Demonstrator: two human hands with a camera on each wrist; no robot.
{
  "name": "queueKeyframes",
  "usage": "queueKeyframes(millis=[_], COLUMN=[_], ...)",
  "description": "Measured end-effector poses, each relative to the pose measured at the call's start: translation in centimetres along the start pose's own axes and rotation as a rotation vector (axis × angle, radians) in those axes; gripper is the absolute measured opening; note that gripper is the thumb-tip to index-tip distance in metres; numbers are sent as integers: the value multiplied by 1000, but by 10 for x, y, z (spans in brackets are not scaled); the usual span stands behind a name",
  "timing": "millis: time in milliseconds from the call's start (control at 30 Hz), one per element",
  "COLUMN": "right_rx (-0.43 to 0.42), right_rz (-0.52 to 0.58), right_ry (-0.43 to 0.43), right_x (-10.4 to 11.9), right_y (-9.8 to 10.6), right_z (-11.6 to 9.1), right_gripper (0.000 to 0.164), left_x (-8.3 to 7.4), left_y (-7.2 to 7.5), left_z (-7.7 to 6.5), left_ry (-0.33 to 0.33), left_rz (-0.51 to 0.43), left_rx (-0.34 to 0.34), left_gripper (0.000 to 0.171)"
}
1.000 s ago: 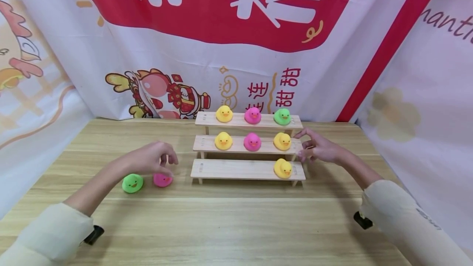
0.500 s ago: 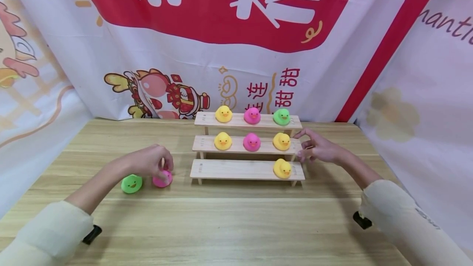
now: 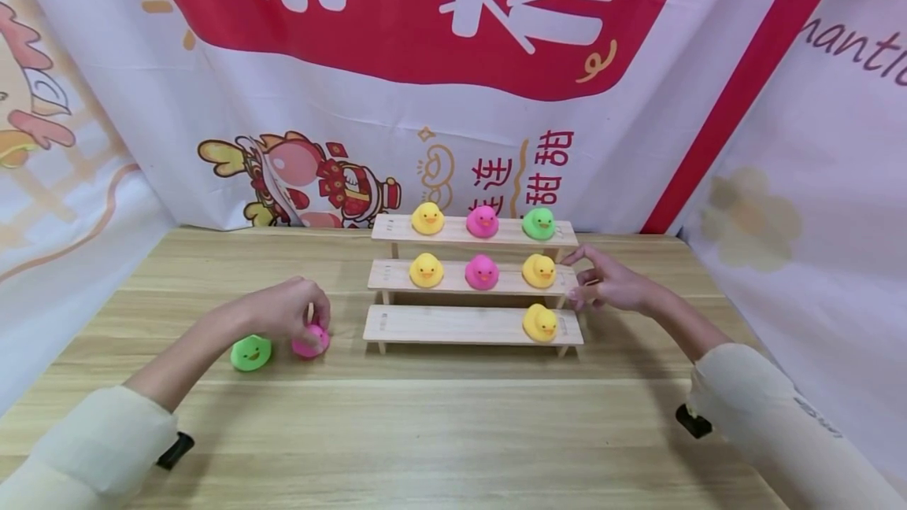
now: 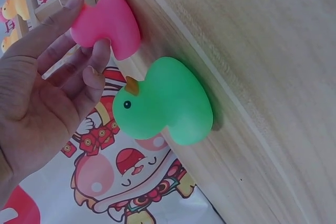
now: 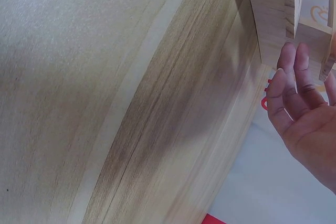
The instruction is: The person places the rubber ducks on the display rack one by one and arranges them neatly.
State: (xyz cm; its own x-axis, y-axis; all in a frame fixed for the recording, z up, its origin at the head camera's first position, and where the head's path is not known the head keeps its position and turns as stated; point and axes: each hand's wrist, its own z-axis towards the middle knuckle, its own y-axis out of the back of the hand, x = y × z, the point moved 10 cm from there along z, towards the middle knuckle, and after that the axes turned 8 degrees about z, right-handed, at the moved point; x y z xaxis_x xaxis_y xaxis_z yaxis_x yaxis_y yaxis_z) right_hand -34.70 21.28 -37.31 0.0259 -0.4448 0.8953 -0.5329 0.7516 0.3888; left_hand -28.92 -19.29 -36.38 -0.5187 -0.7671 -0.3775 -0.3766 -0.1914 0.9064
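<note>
My left hand (image 3: 286, 309) pinches a pink rubber duck (image 4: 116, 24) between thumb and fingers, low over the tabletop, left of a three-step wooden display rack (image 3: 439, 324). Beside that hand a green rubber duck (image 3: 251, 353) sits on the table. My right hand (image 3: 609, 282) is at the rack's right end, its loosely bent fingertips right at the ends of the boards, with nothing held. The top step bears a yellow, a pink and a green duck (image 3: 538, 223). Two yellow ducks and a pink duck (image 3: 483, 272) stand on the middle step. One yellow duck (image 3: 542, 323) sits at the bottom step's right.
The wood-grain table (image 3: 453, 431) spreads in front of the rack. A printed cloth (image 3: 397, 69) hangs close behind the rack, and more cloth (image 3: 815, 203) borders the right side. Both forearms in pale sleeves reach in from the near corners.
My left hand has lowered onto the pink duck, and its fingers have closed around it. The right hand stays at the rack's end.
</note>
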Motion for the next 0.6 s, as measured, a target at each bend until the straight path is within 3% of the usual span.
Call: queueKeyframes(millis=[200, 600], right_rx=[-6, 0], right_rz=[28, -19], right_ry=[1, -4], right_x=[0, 0], right_y=[0, 0], right_z=[0, 1], right_gripper=[57, 52], left_x=[0, -5], left_y=[5, 15], left_z=[-2, -3], left_ry=[14, -50], left_rz=[17, 50], left_rx=[-22, -134], left_gripper=[13, 21])
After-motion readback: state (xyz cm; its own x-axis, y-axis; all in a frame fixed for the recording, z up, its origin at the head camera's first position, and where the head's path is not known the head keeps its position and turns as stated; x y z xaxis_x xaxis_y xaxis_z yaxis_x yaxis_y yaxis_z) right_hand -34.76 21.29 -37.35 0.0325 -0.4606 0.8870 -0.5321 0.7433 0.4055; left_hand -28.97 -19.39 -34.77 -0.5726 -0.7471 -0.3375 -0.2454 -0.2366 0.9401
